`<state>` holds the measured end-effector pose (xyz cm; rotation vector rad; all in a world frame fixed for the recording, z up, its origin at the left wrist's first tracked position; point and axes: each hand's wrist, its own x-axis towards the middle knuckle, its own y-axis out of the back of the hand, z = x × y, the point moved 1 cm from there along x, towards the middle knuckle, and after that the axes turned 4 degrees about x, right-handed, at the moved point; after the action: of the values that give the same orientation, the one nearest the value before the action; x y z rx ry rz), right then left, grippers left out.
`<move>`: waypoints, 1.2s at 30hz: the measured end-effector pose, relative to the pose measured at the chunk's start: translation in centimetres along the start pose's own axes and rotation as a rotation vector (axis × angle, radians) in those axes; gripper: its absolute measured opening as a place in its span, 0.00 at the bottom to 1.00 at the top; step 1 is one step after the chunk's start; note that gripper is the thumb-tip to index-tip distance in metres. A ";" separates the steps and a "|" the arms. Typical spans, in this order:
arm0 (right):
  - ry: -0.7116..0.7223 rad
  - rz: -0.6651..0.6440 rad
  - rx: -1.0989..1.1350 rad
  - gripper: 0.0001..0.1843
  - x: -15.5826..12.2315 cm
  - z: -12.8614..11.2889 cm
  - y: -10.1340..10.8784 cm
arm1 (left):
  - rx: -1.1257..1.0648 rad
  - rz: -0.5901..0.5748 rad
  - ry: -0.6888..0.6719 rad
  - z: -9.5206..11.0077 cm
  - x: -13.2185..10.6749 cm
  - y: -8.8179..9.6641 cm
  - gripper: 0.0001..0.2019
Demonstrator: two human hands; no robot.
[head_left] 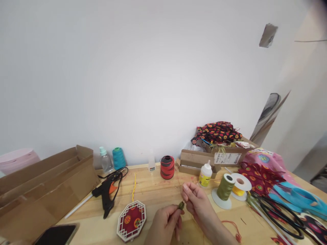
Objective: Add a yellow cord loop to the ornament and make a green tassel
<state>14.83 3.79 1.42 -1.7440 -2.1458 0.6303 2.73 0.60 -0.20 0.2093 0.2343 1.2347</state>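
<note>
In the lower middle, my left hand [166,223] is closed, its thumb and finger pinching a small olive-green bundle [181,205] that looks like wound thread. My right hand [198,202] is beside it, fingertips pressed together just above the bundle; what they pinch is too fine to make out. Left of my hands lies an octagonal white-framed ornament [131,221] with dark red patterned fabric and a yellow cord [134,187] at its top. An olive-green thread spool [226,188] stands to the right of my right hand.
A glue gun [107,194], a phone [57,234] and a long cardboard box [48,183] are at left. Behind stand a red thread spool [167,167] and a glue bottle [205,175]. Black-handled scissors [281,216], a yellow ribbon spool [240,185] and fabric [263,177] crowd the right.
</note>
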 end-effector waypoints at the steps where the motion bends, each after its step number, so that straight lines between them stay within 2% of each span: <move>1: 0.007 -0.014 -0.014 0.18 0.0 -0.1 -0.1 | -0.045 -0.015 0.016 -0.1 0.0 0.0 0.18; 4: 0.042 -0.051 -0.102 0.17 0.1 -0.7 -0.6 | -0.159 -0.070 0.033 -0.1 0.1 0.0 0.18; 8: 0.053 -0.145 -0.188 0.15 0.0 -2.3 -1.8 | -0.236 -0.114 -0.025 0.3 0.2 0.2 0.18; 15: -0.062 -0.258 -0.196 0.15 -0.2 -5.0 -3.8 | -0.355 -0.128 -0.077 1.6 -0.2 1.1 0.16; 26: -0.021 -0.433 -0.347 0.11 -0.6 -8.4 -7.2 | -0.297 -0.106 -0.157 4.9 -1.4 3.8 0.12; 30: -0.012 -0.475 -0.406 0.10 -0.4 -9.1 -8.2 | -0.297 -0.154 -0.212 5.3 -1.7 4.7 0.12; 34: -0.010 -0.515 -0.432 0.10 -0.4 -9.6 -8.9 | -0.284 -0.230 -0.266 5.3 -1.6 5.9 0.18; 36: 0.005 -0.525 -0.452 0.11 -0.4 -9.8 -9.3 | -0.271 -0.148 -0.287 5.5 -1.4 6.7 0.20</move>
<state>11.95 3.24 14.58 -1.2460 -2.7372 0.0014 -2.18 1.21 7.04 0.1296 -0.1637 1.0614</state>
